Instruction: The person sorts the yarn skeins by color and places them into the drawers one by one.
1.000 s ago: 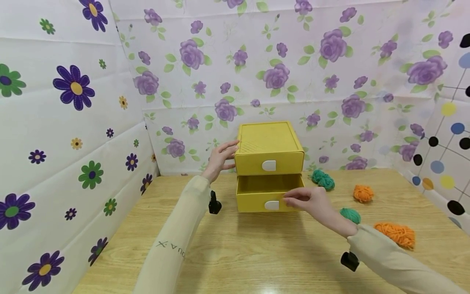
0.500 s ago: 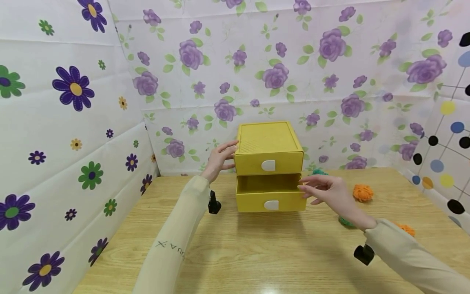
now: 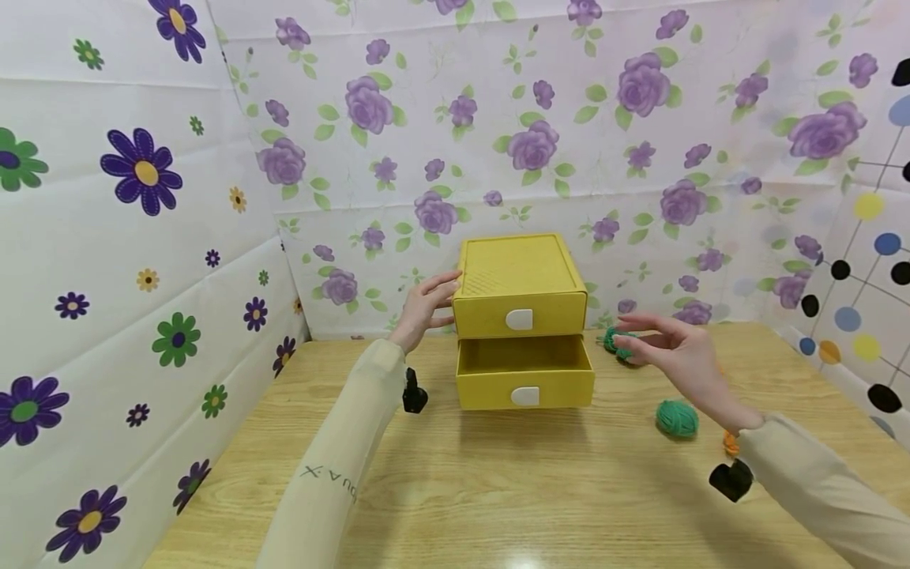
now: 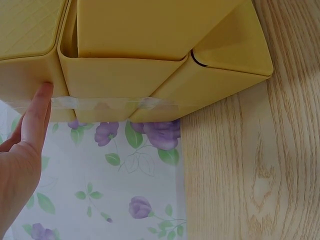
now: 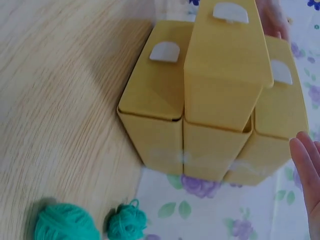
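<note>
A yellow drawer cabinet (image 3: 522,265) stands near the back of the table. Its middle drawer (image 3: 490,390) is pulled out, with a white tab handle (image 3: 525,396) on the front; the wrist views show a closed drawer (image 5: 155,85) below and another above. My left hand (image 3: 425,307) rests against the cabinet's left side at the top tier, a straight fingertip touching the wall in the left wrist view. To the right of the cabinet my right hand (image 3: 684,359) hovers in the air, fingers loosely bent and holding nothing, overlapping a green yarn ball (image 3: 615,343) in the head view.
Another green yarn ball (image 3: 677,419) lies on the wooden table (image 3: 526,498) below my right hand. Orange yarn (image 3: 731,442) shows beside my right wrist, mostly hidden. Flower-patterned sheets (image 3: 398,158) close off the back and the sides.
My right hand has left the front of the pulled-out drawer and moved right, away from the cabinet. The drawer stays out, and my left hand keeps its place.
</note>
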Demonstrator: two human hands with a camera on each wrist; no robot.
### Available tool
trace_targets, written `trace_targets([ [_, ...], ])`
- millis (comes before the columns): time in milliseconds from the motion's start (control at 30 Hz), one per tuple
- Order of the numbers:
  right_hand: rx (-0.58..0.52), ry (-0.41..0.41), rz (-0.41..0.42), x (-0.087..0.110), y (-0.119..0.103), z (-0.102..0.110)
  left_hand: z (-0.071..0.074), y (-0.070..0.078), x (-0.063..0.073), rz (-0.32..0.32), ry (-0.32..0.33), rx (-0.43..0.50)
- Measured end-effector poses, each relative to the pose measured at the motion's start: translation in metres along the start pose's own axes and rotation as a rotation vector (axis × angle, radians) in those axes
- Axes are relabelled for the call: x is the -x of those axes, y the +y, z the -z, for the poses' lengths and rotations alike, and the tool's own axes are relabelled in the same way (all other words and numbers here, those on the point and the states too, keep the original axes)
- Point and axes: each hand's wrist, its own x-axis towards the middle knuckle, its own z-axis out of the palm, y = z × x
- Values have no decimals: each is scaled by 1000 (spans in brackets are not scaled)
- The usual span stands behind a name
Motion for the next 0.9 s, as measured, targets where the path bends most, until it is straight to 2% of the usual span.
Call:
trace_targets([
  [133,104,39,-36,0,-12,6,-1,3,2,6,-5,2],
  [200,173,55,-77,0,-15,10,1,-3,-3,-2,9,3],
  [267,238,70,-114,1,-8,17,2,-7,-6,-5,19,2],
  [400,316,84,-170,2,10,31,2,-6,-5,-2,13,8],
  [667,362,60,-228,3,26,50,-2,11,8,-4,-26,3],
  [900,365,39,-292,6,40,66,-4,11,10,1,-25,-8],
])
